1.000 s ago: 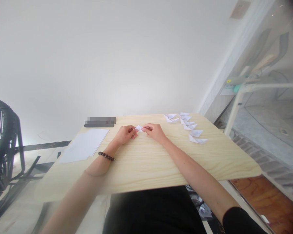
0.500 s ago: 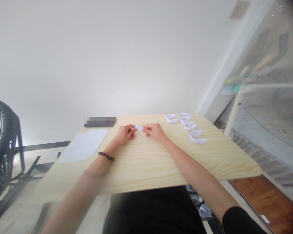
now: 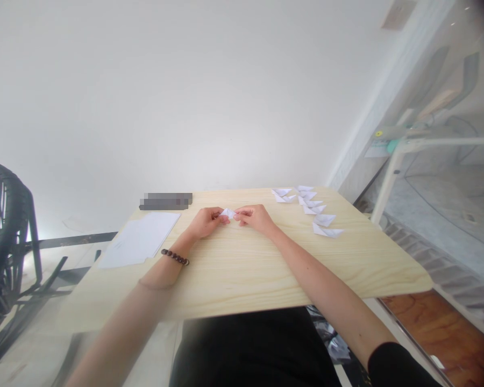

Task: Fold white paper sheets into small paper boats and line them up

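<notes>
- The left hand (image 3: pixel 205 222) and the right hand (image 3: pixel 256 217) met over the far middle of the wooden table (image 3: pixel 246 269), both pinching one small folded white paper piece (image 3: pixel 228 213) between them.
- Left-hand fingers were curled shut on the left end of the paper piece; right-hand fingertips were closed on its right end — thumb and forefinger pressed together there.
- The paper piece sat just above the table surface; whether it touched the wood could not be told.
- A dark bead bracelet (image 3: pixel 175 257) circled the left wrist, nearer the table's front edge than the hands.
- A group of finished folded paper shapes (image 3: pixel 310 207) lay on the table to the right of the hands, well apart from them, running from the far edge toward the right side.
- A stack of flat white sheets (image 3: pixel 141 239) lay on the table's left part, clear of the left hand.
- A blurred dark strip (image 3: pixel 165 200) rested at the table's far edge, beyond the sheets.
- A black wicker chair (image 3: pixel 4 236) stood off the table's left side — not touching it, as far as could be seen.
</notes>
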Action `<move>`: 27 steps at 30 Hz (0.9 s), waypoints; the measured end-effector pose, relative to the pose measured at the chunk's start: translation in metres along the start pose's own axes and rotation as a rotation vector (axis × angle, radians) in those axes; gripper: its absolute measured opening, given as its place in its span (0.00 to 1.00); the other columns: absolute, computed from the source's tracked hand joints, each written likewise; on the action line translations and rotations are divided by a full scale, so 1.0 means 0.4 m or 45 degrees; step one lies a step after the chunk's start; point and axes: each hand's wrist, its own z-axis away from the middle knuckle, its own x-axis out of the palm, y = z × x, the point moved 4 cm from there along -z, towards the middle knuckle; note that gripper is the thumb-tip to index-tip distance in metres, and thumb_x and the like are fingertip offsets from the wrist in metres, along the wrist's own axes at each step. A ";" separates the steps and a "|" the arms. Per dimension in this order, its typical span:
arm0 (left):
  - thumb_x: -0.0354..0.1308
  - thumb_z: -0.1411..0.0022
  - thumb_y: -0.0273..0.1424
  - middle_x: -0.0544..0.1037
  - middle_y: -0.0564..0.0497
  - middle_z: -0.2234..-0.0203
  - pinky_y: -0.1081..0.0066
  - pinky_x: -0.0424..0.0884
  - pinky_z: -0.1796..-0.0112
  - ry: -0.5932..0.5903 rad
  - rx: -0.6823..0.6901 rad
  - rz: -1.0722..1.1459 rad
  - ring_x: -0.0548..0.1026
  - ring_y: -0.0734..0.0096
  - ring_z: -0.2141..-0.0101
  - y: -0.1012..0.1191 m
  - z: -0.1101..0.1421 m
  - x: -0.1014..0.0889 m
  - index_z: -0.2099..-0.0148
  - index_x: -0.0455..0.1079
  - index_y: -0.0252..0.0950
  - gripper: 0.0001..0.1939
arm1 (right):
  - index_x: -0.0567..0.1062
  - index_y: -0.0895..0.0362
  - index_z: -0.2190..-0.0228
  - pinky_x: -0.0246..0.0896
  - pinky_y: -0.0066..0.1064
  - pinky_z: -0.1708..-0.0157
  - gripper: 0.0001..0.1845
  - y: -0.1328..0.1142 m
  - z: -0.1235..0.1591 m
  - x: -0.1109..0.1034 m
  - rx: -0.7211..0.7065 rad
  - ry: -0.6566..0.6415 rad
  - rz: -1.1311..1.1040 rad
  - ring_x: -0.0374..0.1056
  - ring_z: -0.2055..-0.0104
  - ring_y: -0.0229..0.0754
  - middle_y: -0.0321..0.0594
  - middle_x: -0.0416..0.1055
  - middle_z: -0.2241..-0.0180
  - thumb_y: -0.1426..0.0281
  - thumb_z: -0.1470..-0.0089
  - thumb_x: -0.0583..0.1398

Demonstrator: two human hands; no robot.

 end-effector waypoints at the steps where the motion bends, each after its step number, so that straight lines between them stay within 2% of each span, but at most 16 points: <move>1: 0.48 0.46 0.41 0.75 0.49 0.72 0.73 0.65 0.70 -0.012 -0.002 0.028 0.71 0.70 0.71 -0.001 0.000 0.001 0.66 0.69 0.32 0.17 | 0.75 0.59 0.69 0.60 0.22 0.78 0.14 -0.001 0.000 0.001 -0.004 -0.001 0.011 0.67 0.78 0.34 0.37 0.71 0.77 0.64 0.57 0.57; 6: 0.47 0.46 0.42 0.75 0.48 0.73 0.74 0.63 0.72 0.008 0.014 0.078 0.70 0.71 0.73 0.010 0.005 0.003 0.67 0.68 0.31 0.18 | 0.75 0.58 0.69 0.59 0.22 0.78 0.14 0.004 -0.001 0.001 -0.019 -0.001 0.041 0.67 0.78 0.35 0.36 0.71 0.77 0.63 0.56 0.57; 10: 0.46 0.46 0.45 0.75 0.50 0.75 0.77 0.59 0.78 0.085 -0.059 0.039 0.68 0.75 0.78 0.015 0.006 0.003 0.64 0.67 0.32 0.20 | 0.75 0.59 0.69 0.60 0.23 0.76 0.15 0.005 0.001 0.001 -0.034 0.006 0.038 0.68 0.76 0.35 0.38 0.72 0.75 0.63 0.55 0.56; 15: 0.47 0.47 0.45 0.72 0.52 0.79 0.78 0.58 0.79 0.193 -0.056 0.030 0.66 0.77 0.79 0.021 0.005 -0.007 0.63 0.66 0.33 0.20 | 0.74 0.59 0.70 0.61 0.24 0.73 0.13 0.003 0.003 0.006 -0.026 -0.009 0.059 0.68 0.76 0.34 0.38 0.72 0.75 0.63 0.54 0.56; 22: 0.48 0.46 0.42 0.65 0.56 0.85 0.78 0.51 0.83 0.155 -0.024 0.007 0.59 0.80 0.84 0.023 0.005 -0.011 0.64 0.65 0.33 0.17 | 0.72 0.59 0.69 0.62 0.24 0.75 0.12 0.007 0.001 0.008 0.029 -0.010 -0.019 0.68 0.76 0.34 0.39 0.72 0.74 0.64 0.55 0.57; 27: 0.47 0.46 0.42 0.67 0.55 0.84 0.79 0.51 0.84 0.131 -0.074 0.054 0.59 0.80 0.84 0.022 0.008 -0.005 0.63 0.65 0.33 0.18 | 0.72 0.59 0.70 0.62 0.24 0.75 0.12 0.007 0.001 0.008 0.041 -0.003 -0.015 0.68 0.76 0.34 0.39 0.72 0.75 0.64 0.56 0.57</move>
